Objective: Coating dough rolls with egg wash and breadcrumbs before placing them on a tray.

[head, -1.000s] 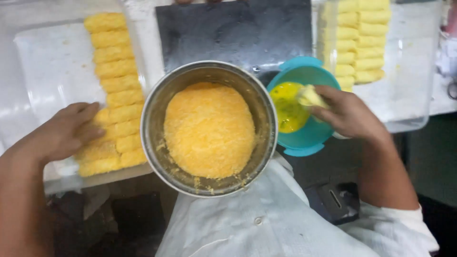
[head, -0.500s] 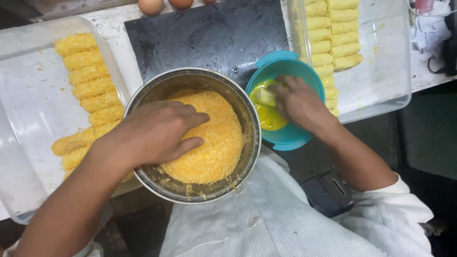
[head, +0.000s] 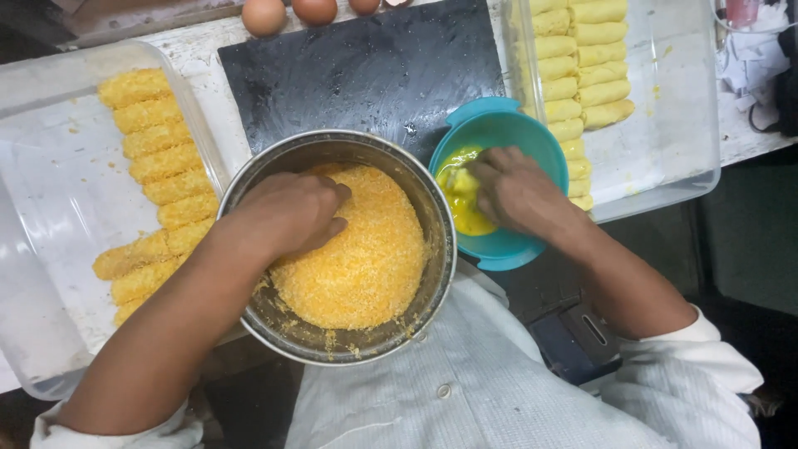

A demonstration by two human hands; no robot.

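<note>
Since half a second ago my left hand [head: 291, 212] has settled deeper into the orange crumbs [head: 357, 258] in the steel bowl [head: 432, 249], fingers curled together; whether they pinch anything I cannot tell. My right hand [head: 515, 191] dips bunched fingertips into the beaten egg [head: 461, 199] in the teal bowl [head: 532, 133]. I count nine or so crumbed rolls [head: 158, 166] in the left tray [head: 50, 166]; many plain rolls [head: 582, 58] wait in the right tray [head: 682, 125].

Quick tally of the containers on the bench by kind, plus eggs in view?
Clear plastic trays: 2 (left, right)
Steel bowl: 1
Teal bowl: 1
Eggs: 3 whole at the top edge (first)
Total: 7
</note>
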